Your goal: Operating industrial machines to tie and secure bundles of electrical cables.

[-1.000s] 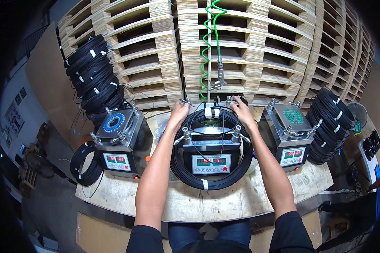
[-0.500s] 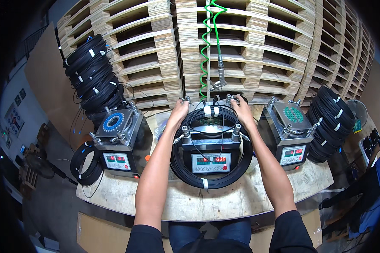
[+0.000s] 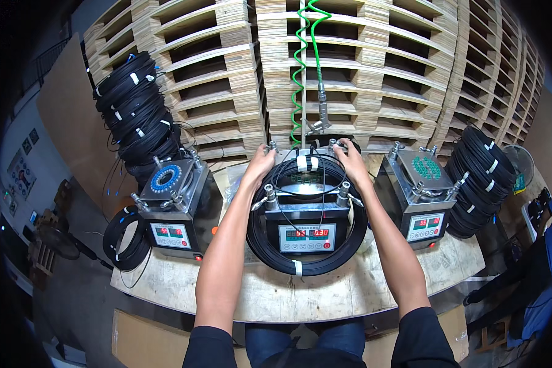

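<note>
The middle benchtop polishing machine (image 3: pixel 306 214) stands in front of me, metal on top, with a lit display panel (image 3: pixel 307 237). A large coil of black cable (image 3: pixel 297 268), bound with white tape, hangs around it. My left hand (image 3: pixel 262 162) is closed at the machine's back left corner, its fingers on the metal clamp (image 3: pixel 272 146) there. At the back right corner, my right hand (image 3: pixel 351 161) has its fingers bent around the other clamp (image 3: pixel 332 145). Two more clamps (image 3: pixel 270 191) rise at the front corners. Coiled cable partly hides the green connectors on top.
Similar machines flank it: one with blue connectors (image 3: pixel 165 178) at left, one with green connectors (image 3: pixel 427 167) at right. Black cable coils (image 3: pixel 132 110) pile up at far left and at right (image 3: pixel 481 184). A green air hose with an air gun (image 3: pixel 322 110) hangs before wooden pallets (image 3: pixel 208 73).
My hands stay at the back clamps with only a slight shift of the fingers. The red digits on the displays differ. The hanging air gun has swung slightly right.
</note>
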`<state>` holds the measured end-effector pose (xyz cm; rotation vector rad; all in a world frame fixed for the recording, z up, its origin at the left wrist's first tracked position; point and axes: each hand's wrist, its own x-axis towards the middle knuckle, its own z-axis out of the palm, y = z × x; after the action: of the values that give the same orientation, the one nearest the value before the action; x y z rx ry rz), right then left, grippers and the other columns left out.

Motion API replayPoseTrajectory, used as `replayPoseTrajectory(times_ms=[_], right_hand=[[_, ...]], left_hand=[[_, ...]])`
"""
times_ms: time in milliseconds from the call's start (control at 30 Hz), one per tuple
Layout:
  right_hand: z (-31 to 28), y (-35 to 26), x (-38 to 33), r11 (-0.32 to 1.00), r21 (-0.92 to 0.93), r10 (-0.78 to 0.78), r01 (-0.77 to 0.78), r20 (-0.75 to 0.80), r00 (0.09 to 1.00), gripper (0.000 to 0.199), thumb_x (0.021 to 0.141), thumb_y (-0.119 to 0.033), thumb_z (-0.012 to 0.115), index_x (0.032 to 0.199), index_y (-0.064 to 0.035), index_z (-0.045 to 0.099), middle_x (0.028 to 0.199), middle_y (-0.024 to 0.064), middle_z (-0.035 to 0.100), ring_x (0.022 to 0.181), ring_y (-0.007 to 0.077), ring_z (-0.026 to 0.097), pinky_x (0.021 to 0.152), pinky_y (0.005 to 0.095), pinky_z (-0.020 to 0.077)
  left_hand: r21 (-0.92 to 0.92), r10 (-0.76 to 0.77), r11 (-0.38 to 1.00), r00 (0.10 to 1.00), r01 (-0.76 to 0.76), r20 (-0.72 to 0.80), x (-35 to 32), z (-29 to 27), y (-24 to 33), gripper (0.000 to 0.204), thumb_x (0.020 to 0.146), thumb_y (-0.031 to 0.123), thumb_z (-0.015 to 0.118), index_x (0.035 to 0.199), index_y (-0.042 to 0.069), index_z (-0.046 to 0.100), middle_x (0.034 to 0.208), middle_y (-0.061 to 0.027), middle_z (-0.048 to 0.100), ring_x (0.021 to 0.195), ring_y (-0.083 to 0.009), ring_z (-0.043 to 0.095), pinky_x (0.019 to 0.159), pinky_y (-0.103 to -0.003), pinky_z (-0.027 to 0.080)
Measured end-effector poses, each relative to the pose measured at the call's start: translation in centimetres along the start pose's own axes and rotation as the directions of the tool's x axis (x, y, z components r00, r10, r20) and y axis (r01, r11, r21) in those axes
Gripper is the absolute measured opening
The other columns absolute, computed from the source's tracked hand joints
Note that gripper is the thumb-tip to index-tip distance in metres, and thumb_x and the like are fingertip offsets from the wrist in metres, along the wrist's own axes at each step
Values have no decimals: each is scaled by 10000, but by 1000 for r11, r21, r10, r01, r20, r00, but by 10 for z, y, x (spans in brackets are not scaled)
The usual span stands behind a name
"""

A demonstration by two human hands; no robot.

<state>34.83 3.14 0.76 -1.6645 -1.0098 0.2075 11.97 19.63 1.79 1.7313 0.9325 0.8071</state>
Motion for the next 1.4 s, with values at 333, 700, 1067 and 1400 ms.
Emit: replayPoseTrajectory(times_ms=[333, 700, 1067, 1400], right_hand=[[-4, -28, -14, 986, -167, -3, 0, -14, 1000, 530, 968, -413, 488, 1346, -43, 524, 1177, 337, 606, 1160, 460, 568, 997, 451, 439], [0, -20, -13, 988, -130, -94, 87, -49, 994, 474, 985, -308, 462, 1352, -10, 492, 1164, 336, 609, 1154, 473, 561, 1004, 468, 428], [-1, -12, -13, 975, -126, -189, 181, -56, 980, 438, 941, -225, 466, 1329, -25, 496, 1091, 335, 627, 1064, 466, 608, 930, 472, 468], [-2, 4, 46, 949, 103, 297, -298, 32, 954, 611, 927, -501, 585, 587, 6, 560, 534, 96, 598, 413, 193, 578, 396, 342, 453]], left_hand=[[-53, -9, 999, 999, 12, 44, 1, -4, -4, 733, 867, 340, 556, 1440, -72, 359, 1331, -296, 531, 1249, -320, 521, 1052, -349, 385], [13, 15, 1000, 999, -14, -45, 17, -6, -23, 725, 841, 390, 565, 1404, -49, 441, 1325, -301, 550, 1281, -339, 519, 1069, -356, 379], [125, 69, 990, 994, -58, -84, -6, -7, -3, 690, 861, 399, 547, 1393, -31, 460, 1294, -293, 577, 1258, -361, 539, 1062, -369, 388], [314, 164, 943, 976, -112, -145, -24, -11, 20, 599, 897, 382, 565, 1334, -25, 519, 1206, -332, 604, 1195, -427, 565, 1033, -417, 421]])
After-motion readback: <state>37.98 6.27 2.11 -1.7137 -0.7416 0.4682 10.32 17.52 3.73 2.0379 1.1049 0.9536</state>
